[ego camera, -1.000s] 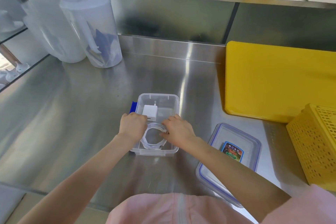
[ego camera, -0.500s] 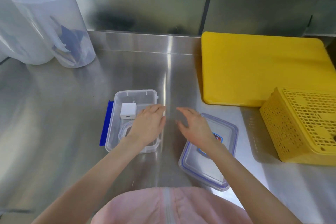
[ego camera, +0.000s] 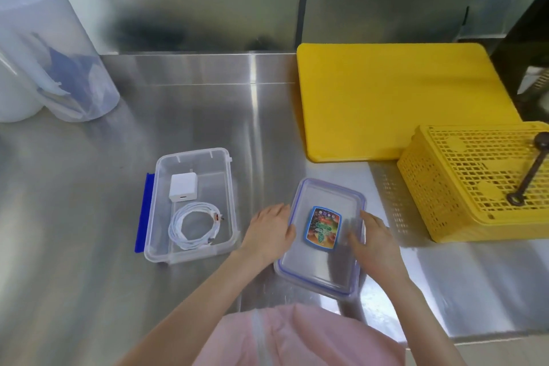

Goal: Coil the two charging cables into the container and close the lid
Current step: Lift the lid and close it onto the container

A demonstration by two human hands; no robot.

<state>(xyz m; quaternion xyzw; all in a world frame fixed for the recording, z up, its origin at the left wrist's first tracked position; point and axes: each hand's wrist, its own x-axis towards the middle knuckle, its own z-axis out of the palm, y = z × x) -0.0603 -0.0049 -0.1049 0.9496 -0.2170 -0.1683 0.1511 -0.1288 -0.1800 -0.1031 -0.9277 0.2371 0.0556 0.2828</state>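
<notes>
The clear plastic container stands open on the steel counter, with a blue clip on its left side. Inside it lie a coiled white charging cable and a white charger block. The clear lid with a blue rim and a coloured sticker lies flat to the container's right. My left hand touches the lid's left edge with relaxed fingers. On the lid's right part rests my right hand, fingers spread. Neither hand grips the lid.
A yellow cutting board lies at the back right. A yellow perforated basket, upside down, carries a dark metal tool. Translucent plastic jugs stand at the back left. A shelf runs above the counter.
Both hands have left the container and moved right to the lid. The coiled cable, earlier under my hands, now lies uncovered in the container.
</notes>
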